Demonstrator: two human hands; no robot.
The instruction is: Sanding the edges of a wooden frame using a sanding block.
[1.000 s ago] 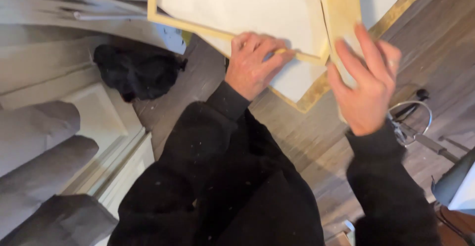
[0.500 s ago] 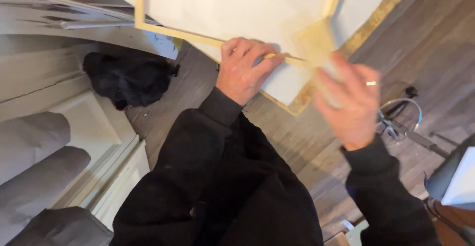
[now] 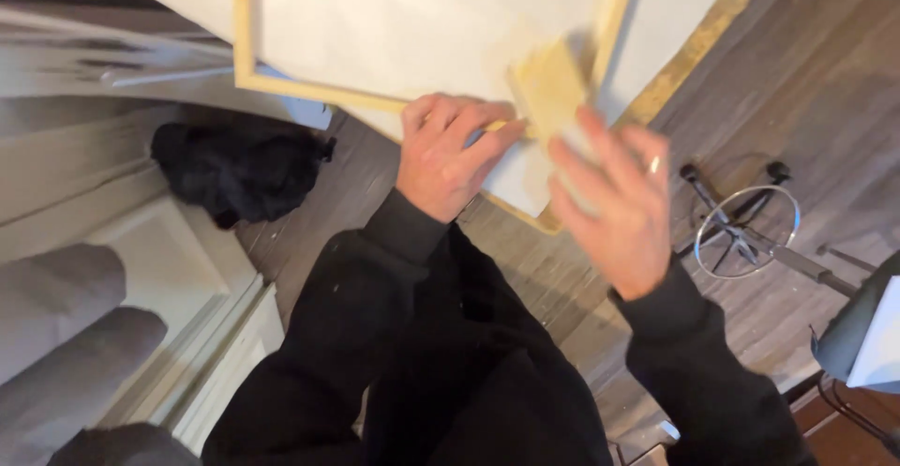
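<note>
Both hands (image 3: 450,157) (image 3: 614,208) apparently on wooden frame (image 3: 309,91).

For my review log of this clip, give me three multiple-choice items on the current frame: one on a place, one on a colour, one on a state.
1. Where does the left hand rest?
A. on the lower bar of the wooden frame
B. on the stool base
C. on the black bundle

2. What colour are the person's sleeves?
A. white
B. black
C. red

3. What is the state of the right hand?
A. closed in a fist on the floor
B. gripping the stool base
C. fingers spread, pressing a small yellowish pad near the frame's corner

Answers:
1 A, the fingers curl over the pale wood bar at the canvas edge.
2 B, both arms are covered in black cloth.
3 C, the fingers are extended and the pad sits under their tips, though motion blur hides the exact contact.
</note>
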